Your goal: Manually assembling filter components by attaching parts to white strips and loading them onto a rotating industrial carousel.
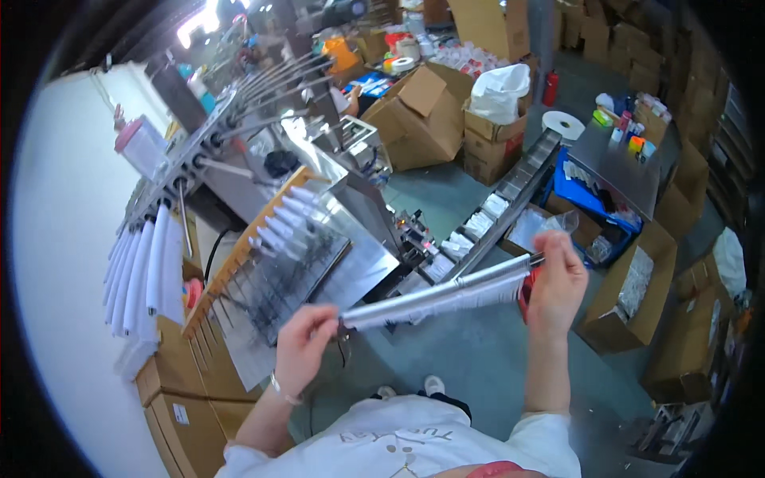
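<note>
Between my two hands a long thin metal rod with a white, pleated-looking sleeve or strip [438,299] on it is stretched across, tilted up toward the right. My left hand [306,344] pinches its left end, and my right hand [556,280] grips the dark right end. What exactly the white material is, I cannot tell. Left of my hands, a wooden bar with pegs [239,256] carries several short white rolls [285,225]. Farther left, several long white rolls [142,267] hang from a metal rack [182,174].
A conveyor [522,177] with small white packets [478,225] runs beyond my hands. At right stand a blue bin [575,191], a metal table [637,171] and an open carton [629,303]. More cartons [187,418] are stacked at lower left. A person's hand [351,101] shows at the back.
</note>
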Demonstrator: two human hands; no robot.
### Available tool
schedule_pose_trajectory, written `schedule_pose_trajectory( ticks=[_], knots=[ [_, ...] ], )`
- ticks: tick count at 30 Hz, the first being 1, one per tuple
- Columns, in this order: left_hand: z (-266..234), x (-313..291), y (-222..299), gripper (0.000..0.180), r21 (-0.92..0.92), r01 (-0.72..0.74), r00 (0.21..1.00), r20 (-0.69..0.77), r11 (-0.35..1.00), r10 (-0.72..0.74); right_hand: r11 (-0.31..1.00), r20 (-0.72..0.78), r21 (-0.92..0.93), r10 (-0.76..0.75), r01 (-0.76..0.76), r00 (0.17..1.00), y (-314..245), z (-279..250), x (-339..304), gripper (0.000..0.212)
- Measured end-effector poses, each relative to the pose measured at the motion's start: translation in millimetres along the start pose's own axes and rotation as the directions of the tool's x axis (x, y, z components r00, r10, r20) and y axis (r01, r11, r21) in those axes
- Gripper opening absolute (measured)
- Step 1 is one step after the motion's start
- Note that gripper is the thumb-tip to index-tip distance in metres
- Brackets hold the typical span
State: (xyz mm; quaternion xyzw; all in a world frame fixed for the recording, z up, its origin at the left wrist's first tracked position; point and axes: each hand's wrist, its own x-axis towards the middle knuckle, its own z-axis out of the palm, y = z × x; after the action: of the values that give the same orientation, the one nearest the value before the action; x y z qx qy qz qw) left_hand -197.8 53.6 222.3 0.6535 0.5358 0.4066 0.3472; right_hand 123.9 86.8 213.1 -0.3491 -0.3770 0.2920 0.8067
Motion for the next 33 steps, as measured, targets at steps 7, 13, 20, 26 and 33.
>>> schedule_pose_trajectory(
  ticks=[7,13,20,26,33],
  knots=[
    [-14,35,-7,0.026,0.009,-0.203,0.926,-0.323,0.979,0.195,0.972,0.308,0.179,0.09,-0.151,0.947,-26,0,16,0.021],
    [-40,33,-13,0.031,-0.072,-0.274,0.839,-0.506,0.959,0.201,0.975,0.677,0.108,0.07,-0.193,0.733,-30,32,14,0.023],
    [-48,32,-5,0.033,-0.016,-0.439,0.659,-0.685,0.898,0.31,0.99,0.657,0.076,0.038,-0.117,0.753,-49,45,1,0.022],
    [-53,38,6,0.033,-0.12,-0.463,0.713,-0.64,0.878,0.288,0.997,0.642,0.073,-0.045,-0.002,0.766,-64,59,-15,0.022],
    [-58,36,14,0.037,-0.274,-0.498,0.777,-0.563,0.823,0.283,0.999,0.546,0.046,-0.007,-0.022,0.838,-75,55,-38,0.022]
  ],
)
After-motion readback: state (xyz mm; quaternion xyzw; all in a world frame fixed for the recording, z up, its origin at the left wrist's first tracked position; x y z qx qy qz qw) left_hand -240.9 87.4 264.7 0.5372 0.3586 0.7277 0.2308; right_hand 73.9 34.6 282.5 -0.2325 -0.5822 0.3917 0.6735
